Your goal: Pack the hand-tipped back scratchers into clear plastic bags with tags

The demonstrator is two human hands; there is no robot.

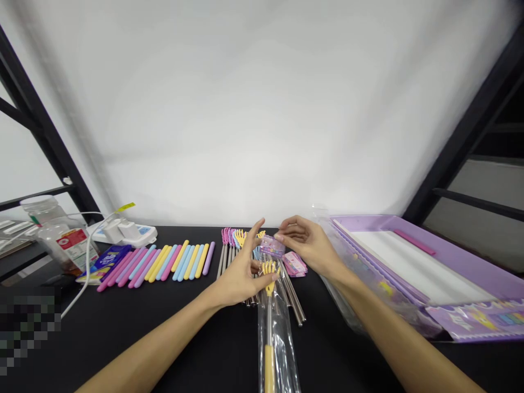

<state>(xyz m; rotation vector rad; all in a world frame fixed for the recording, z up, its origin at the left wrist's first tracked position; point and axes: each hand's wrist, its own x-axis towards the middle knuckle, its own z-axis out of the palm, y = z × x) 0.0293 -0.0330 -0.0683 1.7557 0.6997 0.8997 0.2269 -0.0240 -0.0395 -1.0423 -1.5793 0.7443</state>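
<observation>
A yellow back scratcher (269, 316) with a metal shaft lies inside a clear plastic bag (286, 349) in front of me. My left hand (241, 275) grips it near the claw-shaped head, thumb across the bag and index finger raised. Between the thumb and fingers of my right hand (305, 240) is a small purple printed card (272, 245), at the bag's upper end. Just right of it rests a little stack of pink and purple cards (295, 264). Behind and under my left hand lie several metal scratcher rods (292, 297) with coloured claw heads, partly hidden.
A row of pink, blue, yellow and purple handles (164, 263) lies to the left. Beyond it are a power strip (141, 234), a white cable, a purple packet (110, 261) and a plastic jar (67, 240). On the right stands a purple display box (409, 226) beside clear plastic bags (347, 284).
</observation>
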